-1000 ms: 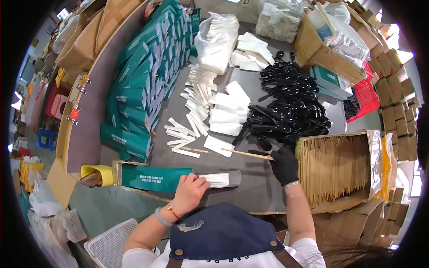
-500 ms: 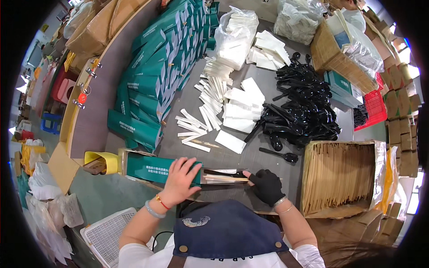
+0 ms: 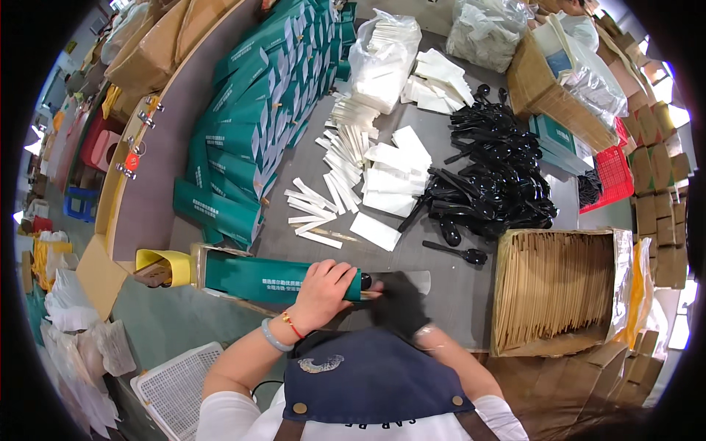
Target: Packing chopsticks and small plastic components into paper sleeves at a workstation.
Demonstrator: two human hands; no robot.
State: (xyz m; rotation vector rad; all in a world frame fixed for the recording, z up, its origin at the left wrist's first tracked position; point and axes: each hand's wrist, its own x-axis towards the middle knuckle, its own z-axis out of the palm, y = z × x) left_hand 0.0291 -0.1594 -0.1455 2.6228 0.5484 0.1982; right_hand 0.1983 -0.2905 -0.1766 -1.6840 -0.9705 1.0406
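My left hand (image 3: pixel 327 292) is closed over the open end of a green printed paper sleeve (image 3: pixel 246 276), which lies lengthwise along the table's near edge. A black plastic spoon (image 3: pixel 365 281) and pale chopsticks (image 3: pixel 373 292) poke out of that end, mostly hidden inside. Right beside them is my right hand (image 3: pixel 397 305) in a black fingerless glove, smeared by motion; its fingers cannot be made out. Clear film (image 3: pixel 419 281) sticks out beyond the glove. Farther back lie a loose black spoon (image 3: pixel 460 252), white paper packets (image 3: pixel 375 231) and narrow white strips (image 3: pixel 316 209).
A heap of black spoons (image 3: pixel 493 176) covers the right of the table (image 3: pixel 441 283). Near it stands a carton full of chopsticks (image 3: pixel 555 290). Stacked green sleeves (image 3: pixel 250 125) fill the left back. A yellow holder (image 3: pixel 163 267) sits at the left end; a white basket (image 3: pixel 176 386) is below.
The spoon and chopsticks have slid left, deeper into the green sleeve. My gloved hand has moved left with them; my left hand has shifted right and closed over the sleeve's end.
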